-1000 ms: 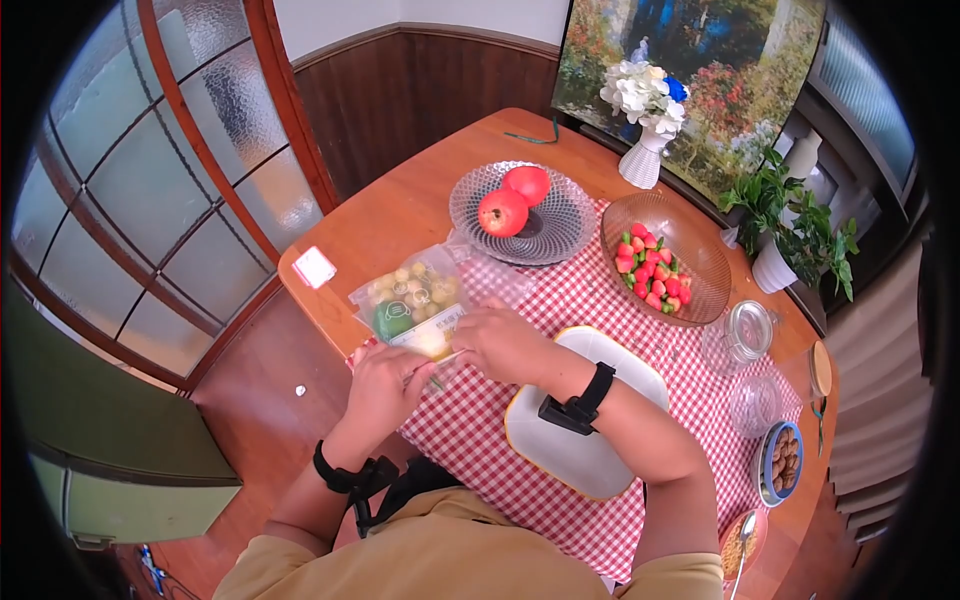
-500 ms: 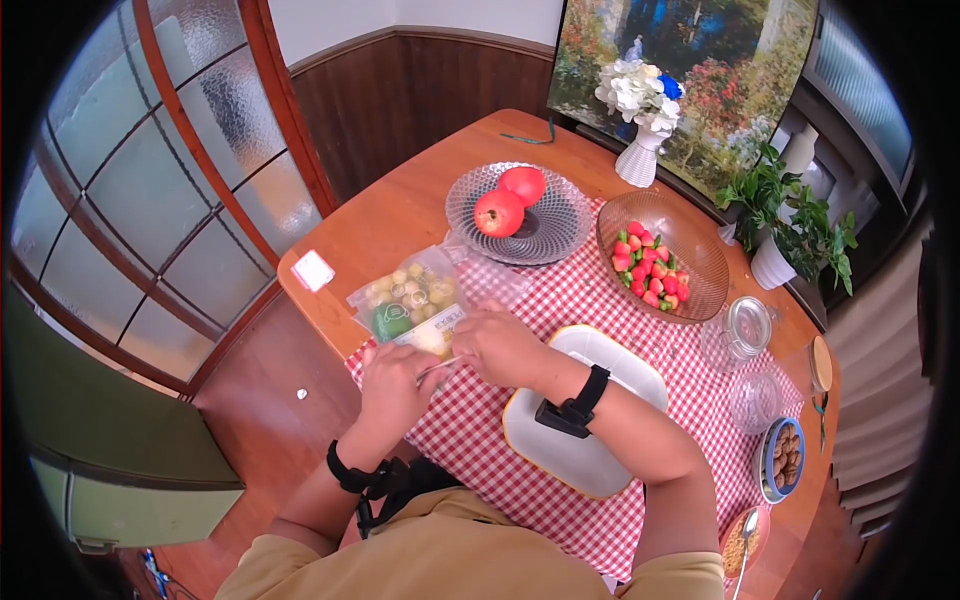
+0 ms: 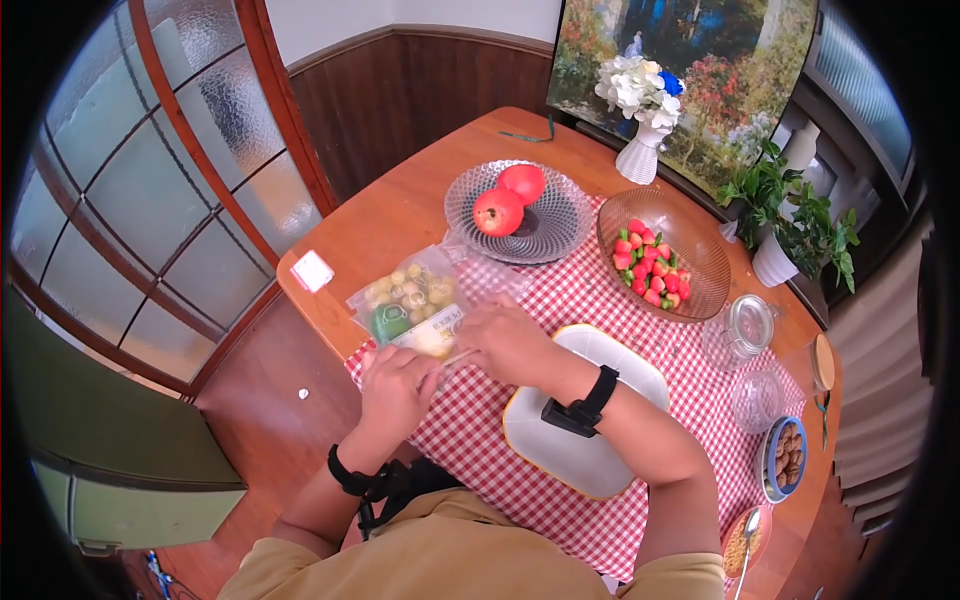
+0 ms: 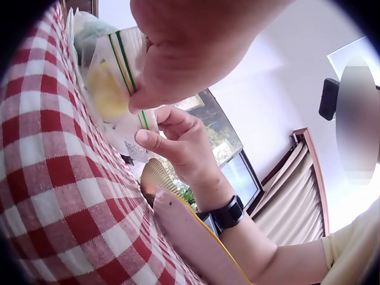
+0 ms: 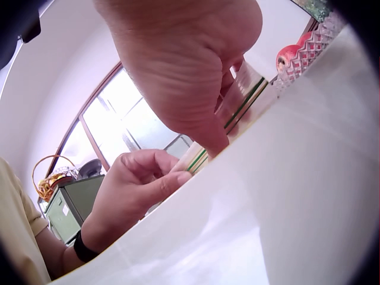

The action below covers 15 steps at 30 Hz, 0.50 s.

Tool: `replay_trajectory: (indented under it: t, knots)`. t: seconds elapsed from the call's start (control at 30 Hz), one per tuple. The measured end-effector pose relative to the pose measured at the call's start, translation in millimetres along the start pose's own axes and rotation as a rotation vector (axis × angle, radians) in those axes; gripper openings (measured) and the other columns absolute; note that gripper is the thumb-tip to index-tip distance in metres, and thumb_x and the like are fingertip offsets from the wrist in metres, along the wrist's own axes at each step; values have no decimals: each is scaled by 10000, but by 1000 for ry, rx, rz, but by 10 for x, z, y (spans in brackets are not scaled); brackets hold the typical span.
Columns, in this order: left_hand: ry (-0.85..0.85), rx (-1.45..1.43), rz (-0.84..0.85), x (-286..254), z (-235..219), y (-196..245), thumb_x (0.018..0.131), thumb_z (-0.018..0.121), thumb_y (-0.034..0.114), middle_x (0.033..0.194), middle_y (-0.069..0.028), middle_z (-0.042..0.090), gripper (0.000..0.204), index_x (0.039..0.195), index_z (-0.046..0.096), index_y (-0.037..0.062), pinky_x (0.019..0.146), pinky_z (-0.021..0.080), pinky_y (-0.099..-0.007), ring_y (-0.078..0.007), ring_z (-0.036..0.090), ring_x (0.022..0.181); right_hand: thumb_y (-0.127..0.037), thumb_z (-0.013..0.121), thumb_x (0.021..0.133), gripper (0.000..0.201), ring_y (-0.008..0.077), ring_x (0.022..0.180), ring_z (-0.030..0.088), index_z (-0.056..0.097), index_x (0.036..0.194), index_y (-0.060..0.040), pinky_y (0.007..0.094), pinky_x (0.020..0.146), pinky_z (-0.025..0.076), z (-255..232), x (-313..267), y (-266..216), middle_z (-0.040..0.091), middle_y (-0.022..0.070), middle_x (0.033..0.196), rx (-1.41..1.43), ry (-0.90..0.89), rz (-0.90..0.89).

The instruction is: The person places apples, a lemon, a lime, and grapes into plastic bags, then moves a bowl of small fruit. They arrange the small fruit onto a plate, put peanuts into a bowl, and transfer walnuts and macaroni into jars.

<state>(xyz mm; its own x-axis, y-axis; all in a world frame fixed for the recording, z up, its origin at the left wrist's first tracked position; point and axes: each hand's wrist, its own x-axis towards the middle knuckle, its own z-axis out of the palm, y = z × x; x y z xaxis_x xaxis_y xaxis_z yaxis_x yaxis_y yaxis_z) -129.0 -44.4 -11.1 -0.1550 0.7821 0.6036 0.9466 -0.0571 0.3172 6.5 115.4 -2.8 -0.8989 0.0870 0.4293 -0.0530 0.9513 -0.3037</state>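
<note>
A clear zip bag (image 3: pixel 412 292) lies on the near left of the table, with pale round fruit, a green lump and something yellow inside. Its white label faces up. My left hand (image 3: pixel 393 388) pinches one end of the bag's mouth between thumb and fingers. Further along the same edge, my right hand (image 3: pixel 505 342) pinches it too. In the left wrist view the green-striped zip strip (image 4: pixel 123 59) runs between both hands. The right wrist view shows the left thumb (image 5: pixel 163 185) pressed on the strip. A white tray (image 3: pixel 560 440) with a yellow rim sits beneath my right forearm.
Behind the bag, a glass plate (image 3: pixel 562 240) holds two red fruits. A brown glass bowl (image 3: pixel 700 265) holds strawberries. Along the right edge stand an open glass jar (image 3: pixel 750 325), a clear bowl (image 3: pixel 757 400), a bowl of walnuts (image 3: pixel 788 455) and a dish with a spoon (image 3: pixel 748 530).
My left hand has shifted slightly right, and its fingers have moved along the bag's mouth. The right hand has barely moved and keeps its pinch. The bag stays in place.
</note>
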Motion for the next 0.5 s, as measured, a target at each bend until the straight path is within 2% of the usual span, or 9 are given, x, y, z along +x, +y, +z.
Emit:
replay_trajectory:
  t: [0.2,0.27,0.37,0.5]
  knots:
    - [-45,20,-8,56,-34,93,676,734,115,749,-33,579,145,801,661,101,715,354,-358,-227,550,779,-82,655,701,84,266,844,579,571,693,-78,382,842,388,-76,-41,43,585,67,772,-34,33,57]
    - [-60,32,-4,80,29,98,684,722,107,746,-38,574,129,792,652,98,719,355,-361,-229,551,782,-27,613,662,66,256,826,581,589,674,-87,380,792,388,-60,-21,8,600,70,730,-93,23,7]
    - [-83,32,9,124,65,83,684,712,95,732,-45,572,103,762,645,101,720,354,-370,-244,556,772,2,612,633,100,269,817,568,540,661,-61,374,833,395,-49,-18,-12,575,80,731,-38,4,16]
    - [-116,9,32,145,62,53,679,697,78,718,-46,577,83,729,636,106,719,353,-374,-256,557,757,-6,613,622,96,260,822,580,577,680,-73,371,795,390,-26,-28,6,603,82,735,-40,-11,-13]
